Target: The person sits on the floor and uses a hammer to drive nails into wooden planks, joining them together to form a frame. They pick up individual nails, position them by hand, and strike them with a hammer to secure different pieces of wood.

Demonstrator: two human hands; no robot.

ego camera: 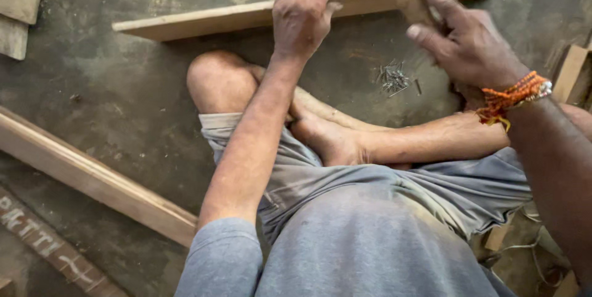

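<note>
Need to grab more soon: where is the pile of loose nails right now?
In the head view, the pile of nails lies on the concrete floor right of centre, just below the wooden plank, between the left hand and the right hand.

head cam | worn on head | looks steeply down, close over lap, hands (302,16) and floor (123,87)
</note>
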